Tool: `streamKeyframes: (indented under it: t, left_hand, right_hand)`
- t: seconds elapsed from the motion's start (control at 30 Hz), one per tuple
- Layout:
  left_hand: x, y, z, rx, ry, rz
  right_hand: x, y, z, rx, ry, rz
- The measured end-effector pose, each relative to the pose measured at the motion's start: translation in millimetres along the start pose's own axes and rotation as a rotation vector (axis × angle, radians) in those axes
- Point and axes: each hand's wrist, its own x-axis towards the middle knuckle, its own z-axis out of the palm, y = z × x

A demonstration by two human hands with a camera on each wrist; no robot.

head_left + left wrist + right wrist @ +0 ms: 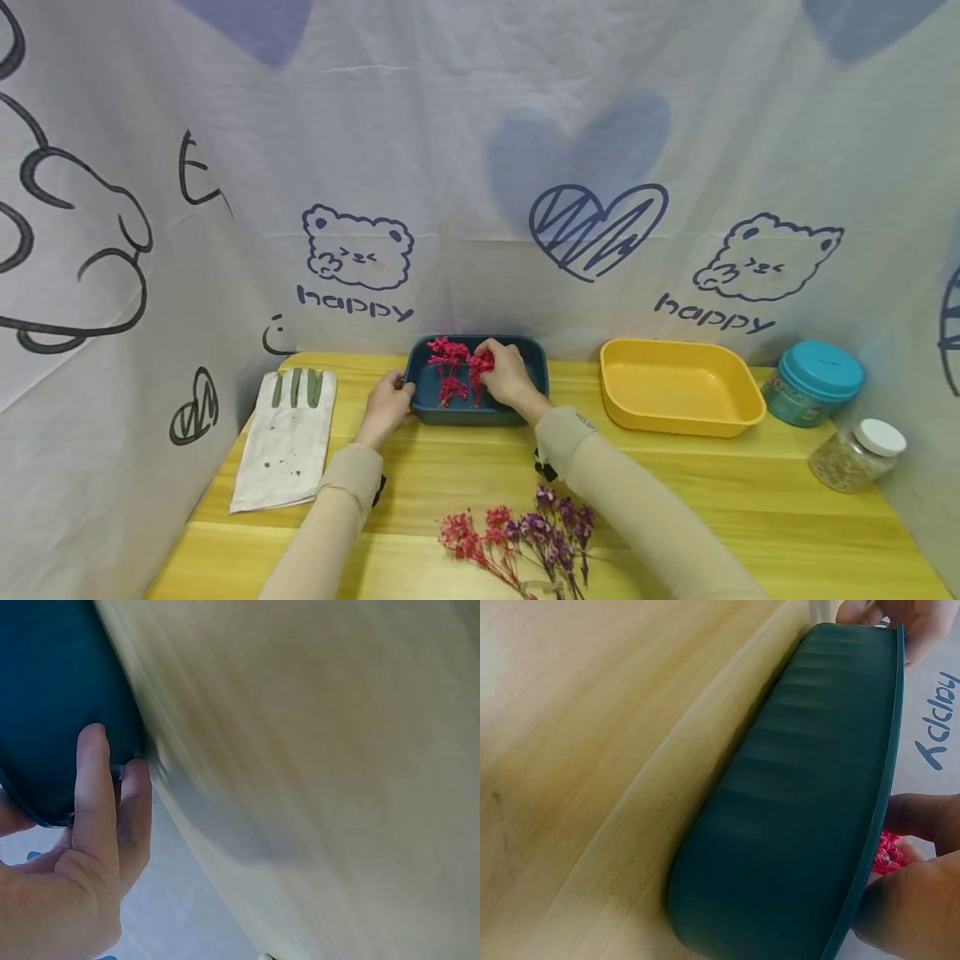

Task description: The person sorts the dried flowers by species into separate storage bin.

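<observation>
A dark teal tray (471,416) stands at the table's back, with red dried flowers (448,352) inside. My left hand (386,405) grips its left end; in the left wrist view that hand (90,847) has its fingers along the tray's outside (52,697) and the thumb at the rim. Over the tray, my right hand (507,375) pinches a red flower sprig (480,367). The right wrist view shows red blossoms (889,853) between that hand's (922,877) thumb and finger, behind the rim of the tray (780,802). The stem ends are partly hidden.
Red flowers (480,537) and purple flowers (551,537) lie at the table's front. A yellow tray (682,387), a blue-lidded tub (813,383) and a white-capped jar (855,457) stand right. On the left is a white glove (288,442) or cloth with green stripes. A printed curtain (465,167) hangs behind.
</observation>
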Motion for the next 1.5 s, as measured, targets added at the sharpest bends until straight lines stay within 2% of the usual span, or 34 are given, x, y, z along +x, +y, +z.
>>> streamKeyframes:
  t: [0.17,0.43,0.67,0.93,1.27,1.5]
  left_hand:
    - [0.6,0.7,2.0,0.001,-0.004,0.002]
    - [2.2,-0.2,3.7,-0.004,-0.003,0.002]
    - [0.0,0.7,4.7,0.000,-0.002,-0.002]
    - [3.6,3.2,2.6,-0.003,-0.013,-0.003]
    - [6.1,4.5,-0.4,-0.001,-0.011,0.004]
    - [3.8,1.0,-0.6,-0.004,-0.010,0.009]
  right_hand:
    - [0.8,2.5,-1.2,-0.039,-0.015,-0.028]
    - [-1.1,3.6,-4.6,0.039,-0.047,0.002]
    - [-3.9,2.8,-8.5,0.062,-0.044,0.028]
    - [-9.8,-4.4,-24.2,0.087,-0.037,0.020]
    - [-36.2,-21.7,-48.6,0.083,-0.070,-0.050]
    - [-57.4,-17.5,-56.4,0.022,-0.105,-0.120]
